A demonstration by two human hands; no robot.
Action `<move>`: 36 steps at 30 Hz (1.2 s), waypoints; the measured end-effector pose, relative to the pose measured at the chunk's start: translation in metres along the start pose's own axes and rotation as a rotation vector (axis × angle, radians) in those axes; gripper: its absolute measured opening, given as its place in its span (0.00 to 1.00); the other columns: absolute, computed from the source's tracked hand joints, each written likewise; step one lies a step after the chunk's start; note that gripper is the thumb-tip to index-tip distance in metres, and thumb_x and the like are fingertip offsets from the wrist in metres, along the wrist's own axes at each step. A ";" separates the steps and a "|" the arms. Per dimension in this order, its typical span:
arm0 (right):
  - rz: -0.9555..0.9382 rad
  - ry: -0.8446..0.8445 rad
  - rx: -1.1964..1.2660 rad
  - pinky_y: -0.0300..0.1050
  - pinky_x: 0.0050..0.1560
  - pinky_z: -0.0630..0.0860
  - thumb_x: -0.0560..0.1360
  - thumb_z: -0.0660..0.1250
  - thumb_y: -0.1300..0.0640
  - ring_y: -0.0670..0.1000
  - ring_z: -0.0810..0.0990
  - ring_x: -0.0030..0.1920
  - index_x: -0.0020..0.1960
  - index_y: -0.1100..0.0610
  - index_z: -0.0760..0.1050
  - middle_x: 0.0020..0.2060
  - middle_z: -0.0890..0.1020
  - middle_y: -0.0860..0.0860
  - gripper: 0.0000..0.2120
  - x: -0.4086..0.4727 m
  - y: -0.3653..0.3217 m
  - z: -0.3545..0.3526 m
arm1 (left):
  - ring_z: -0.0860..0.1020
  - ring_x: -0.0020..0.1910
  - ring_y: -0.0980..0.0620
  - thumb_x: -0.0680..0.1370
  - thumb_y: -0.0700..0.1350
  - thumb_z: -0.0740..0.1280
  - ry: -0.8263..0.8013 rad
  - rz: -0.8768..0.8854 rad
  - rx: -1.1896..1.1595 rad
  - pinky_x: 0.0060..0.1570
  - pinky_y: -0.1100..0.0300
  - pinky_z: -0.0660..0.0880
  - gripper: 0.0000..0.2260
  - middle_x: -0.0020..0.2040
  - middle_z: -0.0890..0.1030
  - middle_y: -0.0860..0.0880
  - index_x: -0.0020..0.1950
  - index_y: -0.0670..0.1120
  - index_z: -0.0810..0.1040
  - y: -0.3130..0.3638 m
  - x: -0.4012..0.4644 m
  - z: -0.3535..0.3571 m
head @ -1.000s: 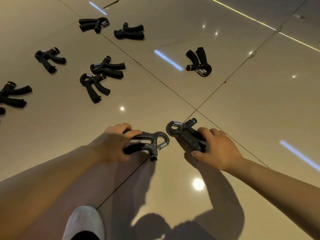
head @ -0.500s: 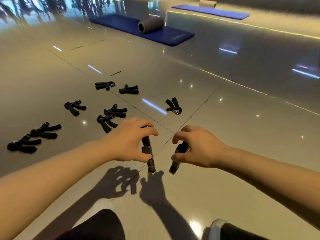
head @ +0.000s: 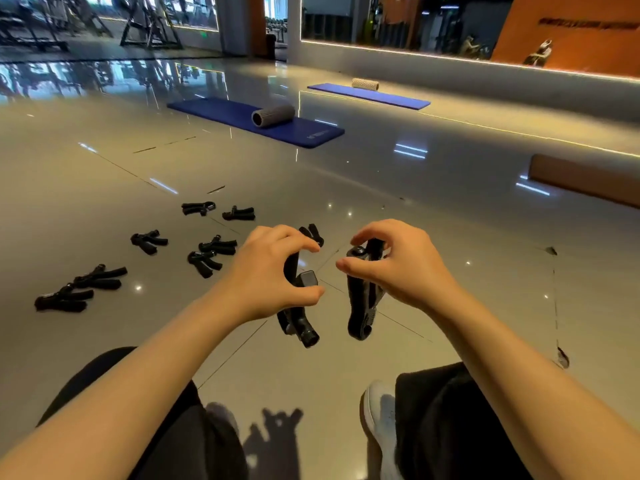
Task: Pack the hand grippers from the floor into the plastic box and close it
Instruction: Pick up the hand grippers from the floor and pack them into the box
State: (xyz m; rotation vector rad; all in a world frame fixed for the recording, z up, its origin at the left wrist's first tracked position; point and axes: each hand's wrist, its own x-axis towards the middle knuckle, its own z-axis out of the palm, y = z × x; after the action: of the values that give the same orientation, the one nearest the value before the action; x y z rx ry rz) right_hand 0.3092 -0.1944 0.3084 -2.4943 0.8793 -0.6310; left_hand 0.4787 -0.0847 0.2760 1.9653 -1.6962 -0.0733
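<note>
Carrying two grippers: left hand (head: 266, 282) clamping one hand gripper (head: 298, 306), right hand (head: 398, 268) pinching another (head: 362, 306). Box not showing, guessing we're hunting it next.

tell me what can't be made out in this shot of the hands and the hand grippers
- Plastic box: nowhere in the head view, so its place and lid state are unknown.
- Hand gripper behind the left hand: only its handle tips show.
- Gripper in the right hand: its upper part is partly covered by fingers.
- Orange wall lettering: blurred, unreadable.
- Grippers lying further left: cut off by the frame edge, if any.
</note>
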 end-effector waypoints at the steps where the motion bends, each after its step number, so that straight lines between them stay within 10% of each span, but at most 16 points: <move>1: 0.006 0.002 -0.001 0.31 0.41 0.68 0.68 0.72 0.42 0.44 0.73 0.48 0.50 0.48 0.76 0.48 0.76 0.44 0.15 0.001 -0.003 -0.002 | 0.65 0.59 0.57 0.61 0.66 0.62 0.003 -0.015 -0.014 0.55 0.61 0.62 0.31 0.57 0.71 0.60 0.61 0.56 0.75 0.000 -0.004 0.003; 18: 0.096 -0.014 -0.015 0.43 0.54 0.74 0.65 0.75 0.43 0.47 0.72 0.57 0.59 0.49 0.72 0.54 0.74 0.46 0.27 0.000 0.047 0.030 | 0.67 0.61 0.50 0.67 0.58 0.70 -0.164 0.126 0.255 0.60 0.52 0.64 0.24 0.59 0.72 0.56 0.62 0.57 0.74 0.019 -0.001 0.038; 36: 0.219 0.107 0.045 0.36 0.47 0.68 0.67 0.74 0.45 0.43 0.70 0.53 0.56 0.50 0.75 0.55 0.73 0.47 0.21 -0.304 0.065 -0.078 | 0.71 0.57 0.51 0.66 0.59 0.71 -0.019 0.079 0.125 0.54 0.54 0.68 0.21 0.56 0.74 0.55 0.57 0.54 0.77 0.219 -0.194 0.069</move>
State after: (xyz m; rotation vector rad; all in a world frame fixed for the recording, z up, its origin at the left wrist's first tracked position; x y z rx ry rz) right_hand 0.0248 -0.0576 0.2540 -2.2996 1.1458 -0.7054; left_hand 0.2152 0.0579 0.2525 1.9893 -1.8289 0.0444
